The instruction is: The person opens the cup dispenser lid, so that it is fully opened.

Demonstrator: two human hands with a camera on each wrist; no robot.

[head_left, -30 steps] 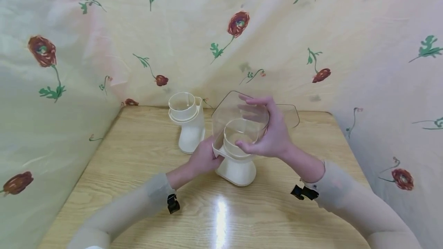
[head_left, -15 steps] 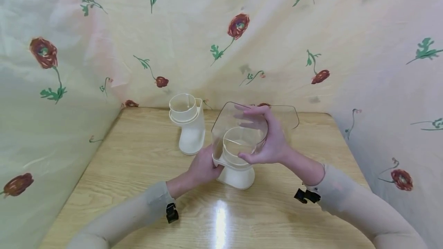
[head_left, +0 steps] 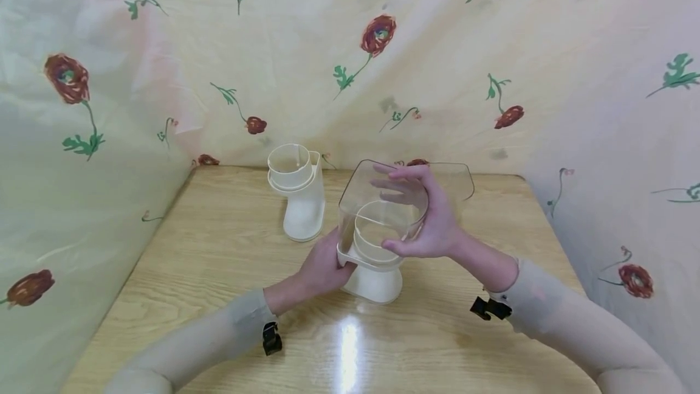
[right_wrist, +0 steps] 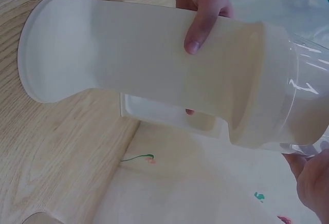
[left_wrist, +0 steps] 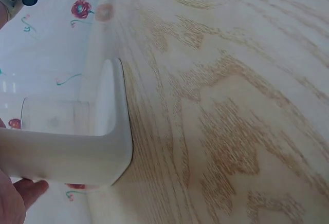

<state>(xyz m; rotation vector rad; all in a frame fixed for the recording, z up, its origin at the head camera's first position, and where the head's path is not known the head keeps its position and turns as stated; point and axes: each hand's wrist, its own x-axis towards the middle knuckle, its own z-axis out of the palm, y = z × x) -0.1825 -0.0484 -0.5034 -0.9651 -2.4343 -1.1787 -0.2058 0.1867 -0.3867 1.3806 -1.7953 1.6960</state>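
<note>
Mid-table in the head view, a cream-white plastic stand with a broad foot and round collar stands upright. My left hand grips its column; in the right wrist view the thumb lies across the column. A clear, open-topped plastic container sits at the stand's top, around the collar in this view. Curled about that container's right side is my right hand, its fingers showing through the far wall and its thumb on the near side. The left wrist view shows the stand's foot against the tabletop.
A second cream-white stand with a round collar stands behind and to the left. Another clear container is at the back right of the wooden table. Flowered cloth hangs along the back and both sides.
Over the last second the container and the stand have come slightly towards me, both hands moving along with them. Both hands keep their grip. The second stand has not moved.
</note>
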